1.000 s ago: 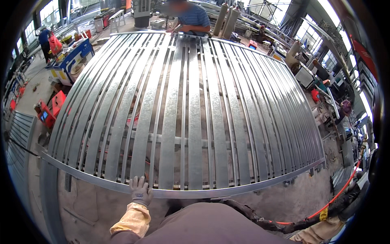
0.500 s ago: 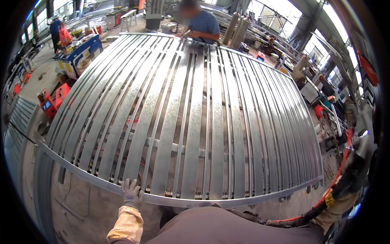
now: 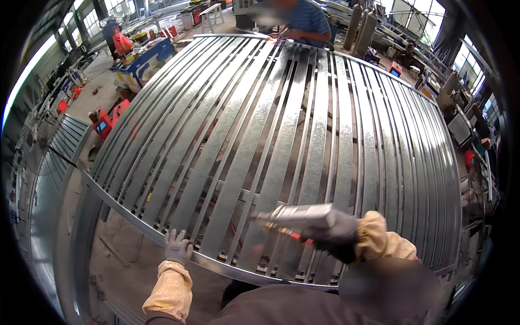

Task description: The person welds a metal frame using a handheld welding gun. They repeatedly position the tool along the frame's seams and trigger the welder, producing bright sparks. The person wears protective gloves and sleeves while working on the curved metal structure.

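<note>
One gloved left hand rested, fingers extended, on the near edge of the slatted metal panel, while the right hand, newly swung in and well apart from it, gripped a blurred silvery tool above the panel, bringing both hands to it.

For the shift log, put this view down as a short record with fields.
Left hand: gloved, fingers laid over the near rail, hand
Right hand: gloved, gripping a blurred grey tool with its narrow end toward the picture's left
Tool position: in front of the slats; contact cannot be told
Workpiece: large slatted metal frame, wide and narrow strips
Far edge: co-worker in a blue top
Background: tall cylinders beyond the far edge; red machine at left
</note>
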Action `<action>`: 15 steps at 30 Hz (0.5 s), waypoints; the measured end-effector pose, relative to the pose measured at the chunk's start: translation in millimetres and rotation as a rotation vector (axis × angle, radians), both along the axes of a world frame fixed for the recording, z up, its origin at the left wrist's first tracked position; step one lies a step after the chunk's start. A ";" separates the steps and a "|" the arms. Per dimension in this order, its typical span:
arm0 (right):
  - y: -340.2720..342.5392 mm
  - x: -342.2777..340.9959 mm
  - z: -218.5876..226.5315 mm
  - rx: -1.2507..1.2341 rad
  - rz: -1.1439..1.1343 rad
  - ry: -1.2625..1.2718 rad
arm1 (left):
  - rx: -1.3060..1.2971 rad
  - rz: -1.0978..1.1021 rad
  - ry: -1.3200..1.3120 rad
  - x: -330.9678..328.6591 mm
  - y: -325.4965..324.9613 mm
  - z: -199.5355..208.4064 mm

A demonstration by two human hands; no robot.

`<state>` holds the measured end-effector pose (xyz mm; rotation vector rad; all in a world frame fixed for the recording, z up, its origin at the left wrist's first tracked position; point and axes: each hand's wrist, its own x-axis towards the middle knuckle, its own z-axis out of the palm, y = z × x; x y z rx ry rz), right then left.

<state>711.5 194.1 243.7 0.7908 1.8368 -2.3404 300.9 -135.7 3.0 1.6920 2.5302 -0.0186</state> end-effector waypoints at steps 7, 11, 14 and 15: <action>-56.7 -47.0 -71.9 0.051 0.290 0.037 | 0.131 -0.163 -0.019 -22.7 71.1 10.1; -78.1 -72.1 -89.8 0.053 0.386 -0.028 | -0.073 -0.163 -0.062 -36.4 116.3 9.8; -78.8 -93.2 -73.4 0.066 0.469 -0.063 | -0.038 -0.292 0.027 -45.4 139.9 16.8; -85.0 -97.1 -79.2 0.135 0.426 -0.008 | 0.000 -0.301 0.033 -49.4 143.6 10.6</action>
